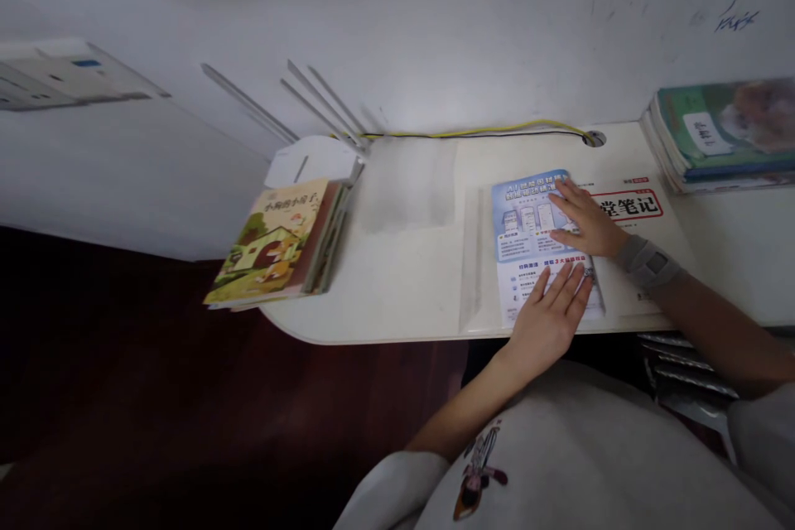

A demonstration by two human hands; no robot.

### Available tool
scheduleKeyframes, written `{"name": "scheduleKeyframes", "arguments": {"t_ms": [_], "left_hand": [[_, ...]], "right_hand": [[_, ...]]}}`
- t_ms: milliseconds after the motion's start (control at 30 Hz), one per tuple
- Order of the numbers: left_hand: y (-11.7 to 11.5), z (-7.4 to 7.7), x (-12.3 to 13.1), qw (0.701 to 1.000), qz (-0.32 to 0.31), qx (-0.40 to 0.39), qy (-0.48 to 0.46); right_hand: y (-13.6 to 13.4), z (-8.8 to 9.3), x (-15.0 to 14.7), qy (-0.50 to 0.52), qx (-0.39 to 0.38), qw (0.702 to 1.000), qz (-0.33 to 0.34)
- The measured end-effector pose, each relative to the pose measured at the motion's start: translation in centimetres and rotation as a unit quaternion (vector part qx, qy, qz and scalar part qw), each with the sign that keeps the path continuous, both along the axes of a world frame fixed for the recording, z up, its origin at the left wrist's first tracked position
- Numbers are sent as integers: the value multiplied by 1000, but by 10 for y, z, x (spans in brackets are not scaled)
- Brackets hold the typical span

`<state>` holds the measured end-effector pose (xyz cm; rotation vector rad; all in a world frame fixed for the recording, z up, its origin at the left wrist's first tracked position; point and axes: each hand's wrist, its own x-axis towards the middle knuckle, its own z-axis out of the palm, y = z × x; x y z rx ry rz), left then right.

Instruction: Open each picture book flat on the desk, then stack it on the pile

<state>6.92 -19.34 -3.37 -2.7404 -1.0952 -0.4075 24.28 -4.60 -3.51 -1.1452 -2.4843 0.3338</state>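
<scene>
On the desk (pixel 410 281), a picture-book stack (pixel 273 248) lies at the left end, the router (pixel 320 153) just behind it. Toward the right, a leaflet (pixel 527 248) lies along the left side of a large book (pixel 627 290). Of the 2 hands on the leaflet, the left hand (pixel 551 316) is before the right hand (pixel 590 222).

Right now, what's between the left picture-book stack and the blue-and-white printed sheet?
Head view: rightward from the book stack, white desktop, then a translucent, plastic-looking strip along the left edge of the printed sheet.
</scene>
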Motion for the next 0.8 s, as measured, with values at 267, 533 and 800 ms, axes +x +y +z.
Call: {"name": "scheduleKeyframes", "arguments": {"t_ms": [267, 533, 800], "left_hand": [[0, -1, -4, 999, 23, -35, 15], [-12, 11, -6, 998, 38, -20, 37], [-15, 13, -5, 999, 36, 32, -1]], "right_hand": [[0, -5, -2, 7, 20, 1000, -6], [-5, -2, -5, 1, 18, 999, 45], [-8, -2, -8, -18, 33, 999, 32]]}}
